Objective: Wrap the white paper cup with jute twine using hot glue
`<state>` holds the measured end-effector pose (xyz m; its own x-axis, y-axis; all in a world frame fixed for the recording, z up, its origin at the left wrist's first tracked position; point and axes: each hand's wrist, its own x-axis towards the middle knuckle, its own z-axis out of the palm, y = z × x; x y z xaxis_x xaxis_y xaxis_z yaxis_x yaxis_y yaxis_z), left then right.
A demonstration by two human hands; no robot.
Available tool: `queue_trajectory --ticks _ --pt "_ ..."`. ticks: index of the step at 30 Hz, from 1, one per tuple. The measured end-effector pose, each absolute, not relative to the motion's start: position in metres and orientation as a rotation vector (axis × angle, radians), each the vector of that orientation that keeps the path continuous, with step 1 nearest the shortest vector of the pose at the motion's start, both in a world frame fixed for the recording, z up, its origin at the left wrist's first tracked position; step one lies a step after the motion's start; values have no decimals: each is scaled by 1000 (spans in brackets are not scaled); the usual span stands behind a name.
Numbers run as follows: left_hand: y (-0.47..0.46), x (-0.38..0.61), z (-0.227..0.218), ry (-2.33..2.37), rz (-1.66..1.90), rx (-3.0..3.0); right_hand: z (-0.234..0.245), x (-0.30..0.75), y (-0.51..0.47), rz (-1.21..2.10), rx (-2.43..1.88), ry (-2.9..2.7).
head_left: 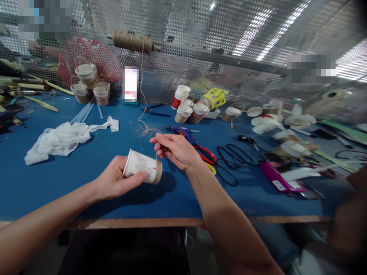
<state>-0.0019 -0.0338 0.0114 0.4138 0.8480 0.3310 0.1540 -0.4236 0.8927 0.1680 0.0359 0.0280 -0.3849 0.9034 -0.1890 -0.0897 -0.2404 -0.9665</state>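
A perforated metal screen [200, 61] stands behind the work area, its holes showing blurred shapes beyond. In front of it runs the blue counter [34, 191], with a brown front edge. On its left half lies a loose, crumpled heap of white lace ribbon [61, 141], one end trailing toward the middle. Farther back, three twine-wrapped cups with lace rims and handles [87, 74] are grouped, one on top of the others. A spool of brown twine [132, 42] sits on a rod at the screen. To the right, a magenta case [282, 178] rests amid clutter that is partly blurred.

The left grip [120, 179] is clamped around a white printed paper cup [142, 166], thumb along its side. The cup is held tilted onto its side above the near middle of the counter, mouth to the left, its base end banded with twine. The right grip [177, 151] is just beyond the base, fingertips drawn together on the strand of twine [142, 72] that hangs from the spool and leads to the cup.

A blue glue gun [183, 131] lies behind the right grip, near red-handled scissors [208, 154]. Blue-handled pliers [157, 113] lie farther back.
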Motion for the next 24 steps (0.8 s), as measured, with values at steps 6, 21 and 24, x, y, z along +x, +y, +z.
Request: queue_trajectory --ticks 6,21,24 --pt "-35 -4 11 871 1087 2125 25 168 36 1801 -1051 -1247" --pt "-34 -6 12 877 1119 2188 21 166 38 1898 -1043 -1234" --pt "-34 -6 12 879 1127 2150 20 165 38 1887 -1045 -1234"
